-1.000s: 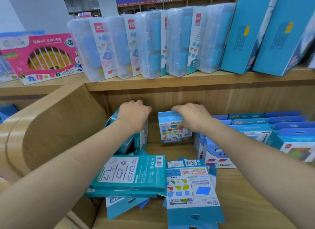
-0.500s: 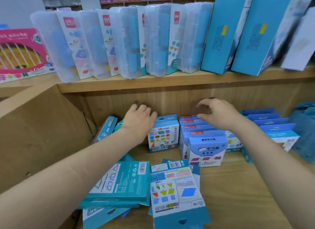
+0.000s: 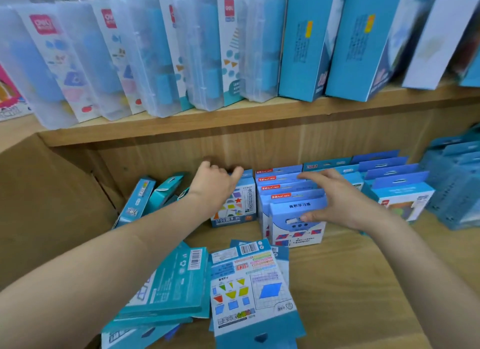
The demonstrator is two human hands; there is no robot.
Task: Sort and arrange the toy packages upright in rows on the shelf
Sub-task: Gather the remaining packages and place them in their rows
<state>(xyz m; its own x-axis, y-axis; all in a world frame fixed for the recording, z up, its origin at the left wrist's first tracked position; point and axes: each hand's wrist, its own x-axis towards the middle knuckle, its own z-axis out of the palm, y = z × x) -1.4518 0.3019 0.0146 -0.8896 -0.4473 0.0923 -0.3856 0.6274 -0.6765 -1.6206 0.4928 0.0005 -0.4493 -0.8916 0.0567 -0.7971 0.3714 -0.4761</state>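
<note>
On the lower shelf [image 3: 350,283] my left hand [image 3: 213,186] grips the top of an upright tangram package [image 3: 235,208] with coloured shapes on its face. It stands against the left side of a row of upright blue-and-white packages [image 3: 293,192]. My right hand [image 3: 340,200] spans that row with spread, fairly straight fingers. Its thumb touches the face of the front package [image 3: 298,231], and its fingertips reach the tops at the back. Two teal packages [image 3: 145,198] lean at the far left. Several packages lie flat in front [image 3: 249,286], some teal ones [image 3: 168,283] under my left forearm.
Another row of upright blue packages [image 3: 400,190] stands to the right, with a blue basket [image 3: 459,190] beyond it. The upper shelf [image 3: 233,120] carries clear plastic cases [image 3: 145,55] and tall blue boxes [image 3: 304,44]. A wooden side panel [image 3: 46,205] closes off the left.
My right hand came forward from the back of the blue-and-white row and now spans it, thumb on the front package. My left hand stays on the tangram package beside the row.
</note>
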